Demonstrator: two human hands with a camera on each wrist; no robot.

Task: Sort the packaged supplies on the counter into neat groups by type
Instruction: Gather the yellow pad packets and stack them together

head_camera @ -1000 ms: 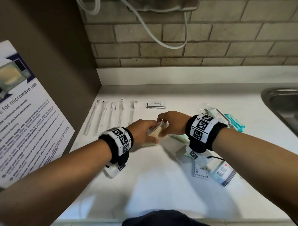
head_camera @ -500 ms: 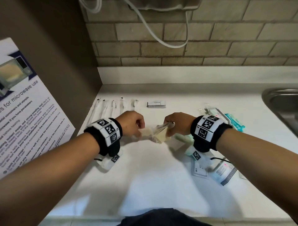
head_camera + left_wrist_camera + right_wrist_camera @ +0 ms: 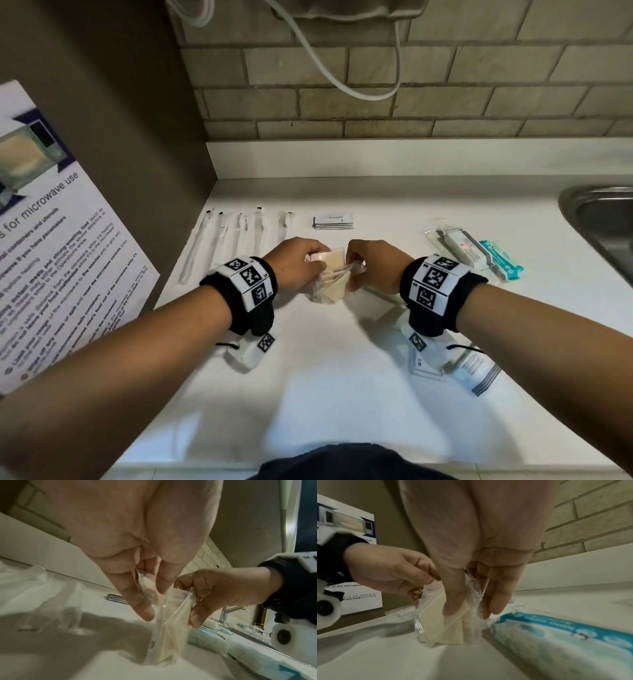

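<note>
Hands meet over the middle of the worktop (image 3: 325, 394): the left hand (image 3: 294, 265) and the right hand (image 3: 371, 265) both pinch a small sheaf of clear packets (image 3: 330, 281) with cream squares inside, held on edge with the lower corners touching the white surface. From the right wrist view, thumb and fingers (image 3: 498, 599) clamp the plastic tops; the left thumb and forefinger nip the other side.

Writing now: a poster (image 3: 51, 246) on the brown side wall at the left edge reads "for microwave use", with "Front Desk" legible lower down from the right wrist. A stack of white sachets (image 3: 333, 221) near the back edge is marked "toothpaste". Along the back-left corner runs a row of long clear-wrapped sticks (image 3: 239, 236), laid side by side.

Toward the right edge lie a teal-printed wipes pack (image 3: 500, 260) and white packets, print too small to read. More flat packets (image 3: 479, 371) sit under the right wrist, near the front.

Brick-tile wall (image 3: 411, 85) behind, white cable (image 3: 342, 78) hanging, steel sink (image 3: 603, 219) at the back-right corner. Bare white surface stretches along the front edge.
</note>
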